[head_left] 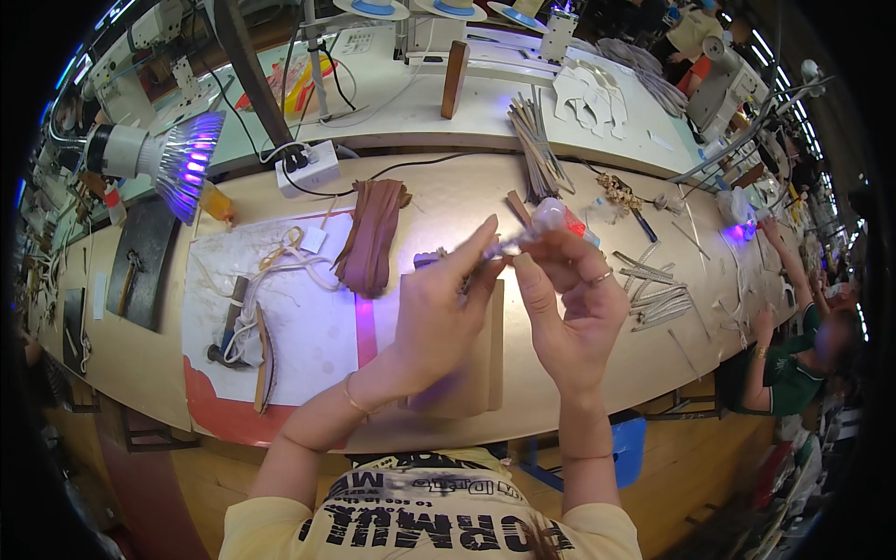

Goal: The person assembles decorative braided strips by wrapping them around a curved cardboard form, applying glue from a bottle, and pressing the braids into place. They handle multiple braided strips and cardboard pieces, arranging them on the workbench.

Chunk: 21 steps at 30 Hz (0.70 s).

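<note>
My left hand [443,317] and my right hand [579,313] are raised close together over the middle of the bench. Between their fingertips is a thin greyish strip [511,245], smeared by motion. Both hands pinch it with thumb and fingers; the other fingers of the right hand are curled. Below them lies a flat brown board or folder [497,350], partly hidden by the left hand. A bundle of reddish-brown leather strips [371,238] lies left of my left hand. Right of my right hand lie several short grey braided strips [661,294].
A hammer [231,322] and tangled white cord [257,308] lie on a white sheet at left. A lit lamp [182,163] leans in there. Long grey strips [539,154] and a white power strip [308,168] sit at the back. A co-worker [793,355] is at right.
</note>
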Each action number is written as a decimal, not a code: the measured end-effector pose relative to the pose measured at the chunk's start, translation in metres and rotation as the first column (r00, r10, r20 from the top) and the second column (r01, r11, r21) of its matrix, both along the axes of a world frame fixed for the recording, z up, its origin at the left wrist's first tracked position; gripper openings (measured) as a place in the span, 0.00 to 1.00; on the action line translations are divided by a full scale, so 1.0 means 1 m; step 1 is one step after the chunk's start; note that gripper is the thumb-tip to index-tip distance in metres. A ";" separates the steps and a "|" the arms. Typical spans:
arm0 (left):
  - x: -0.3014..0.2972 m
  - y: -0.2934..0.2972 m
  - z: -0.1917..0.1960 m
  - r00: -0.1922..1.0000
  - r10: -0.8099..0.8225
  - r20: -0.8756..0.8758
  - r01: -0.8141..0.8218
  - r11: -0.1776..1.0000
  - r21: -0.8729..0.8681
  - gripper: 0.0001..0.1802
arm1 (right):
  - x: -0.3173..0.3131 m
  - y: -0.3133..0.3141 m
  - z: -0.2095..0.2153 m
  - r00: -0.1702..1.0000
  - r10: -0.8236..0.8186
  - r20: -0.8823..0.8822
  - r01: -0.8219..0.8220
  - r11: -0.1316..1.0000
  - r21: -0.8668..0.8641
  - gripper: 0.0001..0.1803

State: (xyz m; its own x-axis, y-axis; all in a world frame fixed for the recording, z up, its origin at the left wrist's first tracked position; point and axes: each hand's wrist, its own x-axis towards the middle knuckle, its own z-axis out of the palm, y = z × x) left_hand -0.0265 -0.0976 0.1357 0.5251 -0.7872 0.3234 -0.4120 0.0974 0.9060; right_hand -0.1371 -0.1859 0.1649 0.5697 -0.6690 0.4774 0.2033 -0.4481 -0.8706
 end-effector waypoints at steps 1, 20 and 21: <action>0.005 -0.002 0.001 0.964 -0.079 -0.255 0.072 0.997 -0.036 0.28 | 0.000 -0.005 0.001 0.998 -0.048 -0.052 0.043 0.996 -0.082 0.23; 0.035 -0.015 -0.021 0.686 -0.087 -0.722 0.126 0.992 0.001 0.19 | -0.003 0.004 -0.052 0.944 0.001 -0.331 -0.041 0.993 -0.114 0.20; 0.039 -0.014 -0.022 0.691 -0.101 -0.716 0.161 0.987 0.017 0.20 | -0.005 0.001 -0.053 0.945 0.046 -0.324 -0.068 0.996 -0.056 0.17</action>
